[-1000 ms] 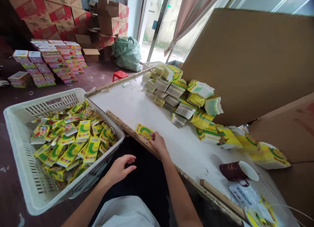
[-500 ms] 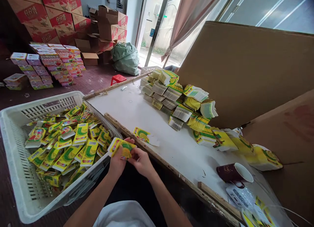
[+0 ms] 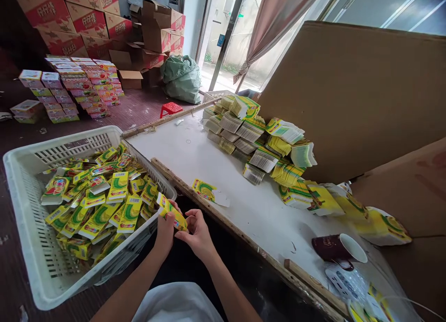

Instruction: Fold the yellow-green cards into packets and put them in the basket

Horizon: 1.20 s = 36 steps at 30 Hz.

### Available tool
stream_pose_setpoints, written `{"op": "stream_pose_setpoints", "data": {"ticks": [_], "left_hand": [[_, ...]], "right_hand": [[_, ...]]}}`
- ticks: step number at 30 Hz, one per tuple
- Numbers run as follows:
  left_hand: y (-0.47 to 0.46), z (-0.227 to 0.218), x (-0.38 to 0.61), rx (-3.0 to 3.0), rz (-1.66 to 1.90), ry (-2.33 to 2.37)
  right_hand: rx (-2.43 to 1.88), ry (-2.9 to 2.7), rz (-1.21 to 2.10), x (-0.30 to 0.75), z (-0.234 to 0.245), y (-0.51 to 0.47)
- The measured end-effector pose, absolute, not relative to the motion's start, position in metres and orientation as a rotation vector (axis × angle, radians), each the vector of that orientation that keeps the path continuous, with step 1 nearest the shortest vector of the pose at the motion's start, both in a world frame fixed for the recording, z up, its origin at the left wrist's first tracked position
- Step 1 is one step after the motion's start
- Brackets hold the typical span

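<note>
My left hand (image 3: 167, 226) is closed around a small yellow-and-green carton (image 3: 176, 216), its white flap end pointing up and left. At the carton's lower right end, my right hand (image 3: 198, 233) has thumb and fingers on either side of that end. Both hands are between the crate and the table edge, above my lap. On the table just beyond them lies a single flat yellow carton blank (image 3: 205, 190) with a white flap. To the left, many similar small cartons (image 3: 101, 215) fill a white plastic crate (image 3: 24, 220).
Bundles of flat cartons (image 3: 249, 129) are stacked on the white table (image 3: 244, 206), which has a wooden edge strip (image 3: 223, 215). A dark mug (image 3: 329, 246) lies on its side at right. Cardboard sheets (image 3: 365, 94) stand behind. A red stool (image 3: 170, 109) is on the floor.
The carton in my hands has turned from a broad face toward a narrower, tilted view. My right hand has shifted around its lower end. The camera view has moved slightly.
</note>
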<state>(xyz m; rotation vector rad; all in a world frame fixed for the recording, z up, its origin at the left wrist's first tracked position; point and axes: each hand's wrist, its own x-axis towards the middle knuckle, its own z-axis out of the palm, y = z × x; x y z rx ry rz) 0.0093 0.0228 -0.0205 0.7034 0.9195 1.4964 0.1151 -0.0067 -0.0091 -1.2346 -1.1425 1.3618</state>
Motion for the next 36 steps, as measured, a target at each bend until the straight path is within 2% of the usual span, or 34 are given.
{"op": "stream_pose_setpoints", "data": {"ticks": [6, 14, 16, 21, 24, 28, 31, 36], "left_hand": [[0.023, -0.024, -0.001, 0.885, 1.508, 1.206], [0.025, -0.024, -0.016, 0.876, 1.297, 1.128], [0.025, -0.021, -0.021, 1.012, 1.282, 1.090], [0.028, 0.004, -0.040, 1.426, 1.450, 1.137], [0.026, 0.020, -0.041, 1.779, 1.163, 1.190], [0.022, 0.021, -0.029, 1.878, 0.687, 1.087], [0.016, 0.011, -0.020, 1.822, 0.719, 1.218], [0.006, 0.000, -0.010, 1.859, 0.824, 1.294]], "right_hand": [[-1.236, -1.298, 1.312, 0.116, 0.002, -0.016], [-1.342, -1.513, 0.908, 0.149, 0.013, -0.002], [-1.325, -1.590, 0.745, 0.164, 0.018, 0.003], [-1.290, -1.865, 0.080, 0.189, 0.031, 0.007], [-1.114, -2.093, -0.081, 0.182, 0.035, 0.003], [-1.018, -2.091, 0.026, 0.166, 0.034, -0.003], [-1.201, -1.692, 0.278, 0.161, 0.029, -0.005], [-1.230, -1.352, 1.005, 0.149, 0.020, -0.007]]}}
